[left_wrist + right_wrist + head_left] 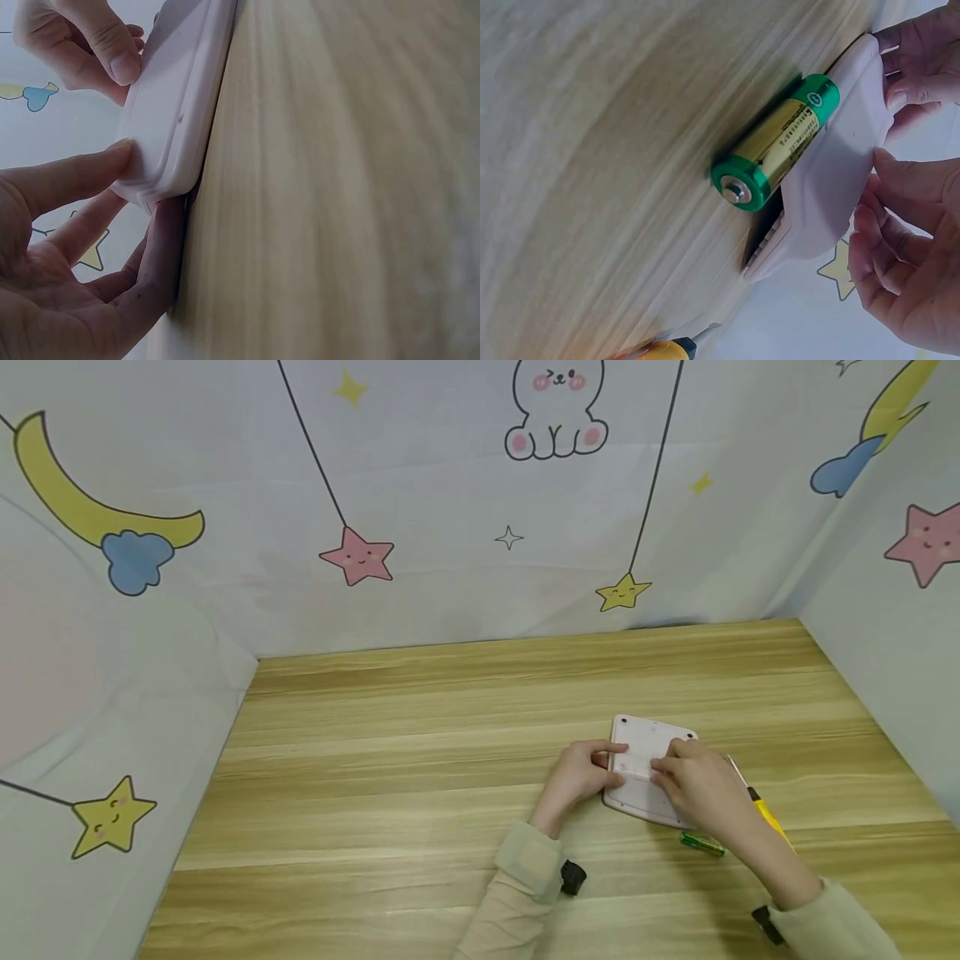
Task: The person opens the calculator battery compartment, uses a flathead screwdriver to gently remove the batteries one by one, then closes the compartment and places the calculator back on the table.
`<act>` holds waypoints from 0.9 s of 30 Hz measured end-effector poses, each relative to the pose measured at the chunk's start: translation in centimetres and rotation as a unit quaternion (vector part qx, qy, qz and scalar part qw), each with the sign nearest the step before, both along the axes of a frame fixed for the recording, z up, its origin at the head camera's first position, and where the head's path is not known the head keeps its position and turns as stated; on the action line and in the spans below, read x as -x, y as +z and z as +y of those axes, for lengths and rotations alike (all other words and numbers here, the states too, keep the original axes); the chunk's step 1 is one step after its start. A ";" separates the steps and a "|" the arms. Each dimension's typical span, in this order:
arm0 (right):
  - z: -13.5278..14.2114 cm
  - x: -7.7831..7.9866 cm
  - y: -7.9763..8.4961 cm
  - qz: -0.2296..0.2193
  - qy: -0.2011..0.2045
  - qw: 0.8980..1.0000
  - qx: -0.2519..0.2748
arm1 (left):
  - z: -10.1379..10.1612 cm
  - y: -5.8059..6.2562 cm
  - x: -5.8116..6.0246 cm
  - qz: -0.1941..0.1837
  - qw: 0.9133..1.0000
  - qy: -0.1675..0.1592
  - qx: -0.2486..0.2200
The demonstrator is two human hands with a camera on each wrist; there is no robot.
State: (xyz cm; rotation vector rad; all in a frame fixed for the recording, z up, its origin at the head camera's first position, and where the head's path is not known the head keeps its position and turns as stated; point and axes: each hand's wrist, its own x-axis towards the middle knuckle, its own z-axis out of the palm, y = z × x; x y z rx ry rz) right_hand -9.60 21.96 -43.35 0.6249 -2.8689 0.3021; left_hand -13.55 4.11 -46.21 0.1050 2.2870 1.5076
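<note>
A pale pink calculator (651, 737) lies face down on the wooden table, its back turned up. A few of its keys show under the edge in the right wrist view. My left hand (572, 777) grips its left side, thumb on the back and a finger tucked beneath the edge in the left wrist view. Across the middle of the back runs the battery cover (634, 767). At its right end my right hand (703, 783) pinches with curled thumb and fingers, partly hiding it. A green and gold battery (776, 146) lies by the calculator's near edge.
Right of the calculator, partly behind my right forearm, lies a screwdriver (767, 812) with a yellow and black handle. White cloth walls (450, 602) printed with stars and moons stand along the back and sides of the table (375, 827).
</note>
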 end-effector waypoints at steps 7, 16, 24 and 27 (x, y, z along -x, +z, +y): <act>0.2 -0.5 -0.1 -0.002 -0.003 1.000 -0.028 | 0.0 -0.1 0.0 0.004 1.000 -0.004 -0.002; 0.7 -1.1 -0.2 0.017 0.017 0.999 -0.024 | 0.0 0.0 0.0 -0.002 1.000 -0.003 -0.007; 2.0 -1.1 -0.3 -0.078 0.019 0.996 0.048 | -0.2 0.1 0.0 -0.011 1.000 -0.002 -0.021; 2.5 -1.1 -0.4 -0.074 0.030 0.995 0.057 | -0.2 0.2 0.0 -0.011 1.000 -0.009 -0.027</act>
